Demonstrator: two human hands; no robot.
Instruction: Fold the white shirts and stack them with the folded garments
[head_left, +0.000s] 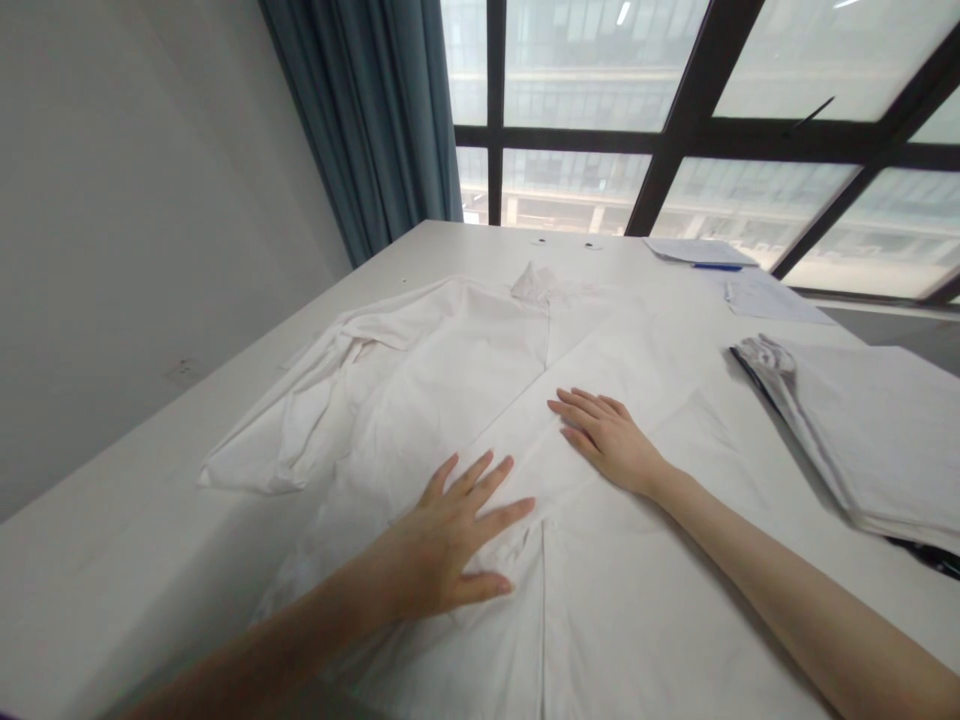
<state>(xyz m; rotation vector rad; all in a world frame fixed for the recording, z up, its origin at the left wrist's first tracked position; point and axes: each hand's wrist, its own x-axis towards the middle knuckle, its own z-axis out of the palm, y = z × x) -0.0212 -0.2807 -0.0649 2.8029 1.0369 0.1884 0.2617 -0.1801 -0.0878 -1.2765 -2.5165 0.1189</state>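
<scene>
A white long-sleeved shirt lies spread on a white table, its collar toward the window. The left sleeve is bent and wrinkled out to the side. A diagonal fold line crosses the shirt's front, and a straight seam runs down its lower part. My left hand is over the lower front with fingers spread, holding nothing. Farther up and to the right, my right hand rests flat on the fabric, its fingers stretched out.
Folded white cloth with a dark edge beneath sits at the right. Papers and a blue pen lie at the far right corner. A wall borders the left; a blue curtain and window stand behind.
</scene>
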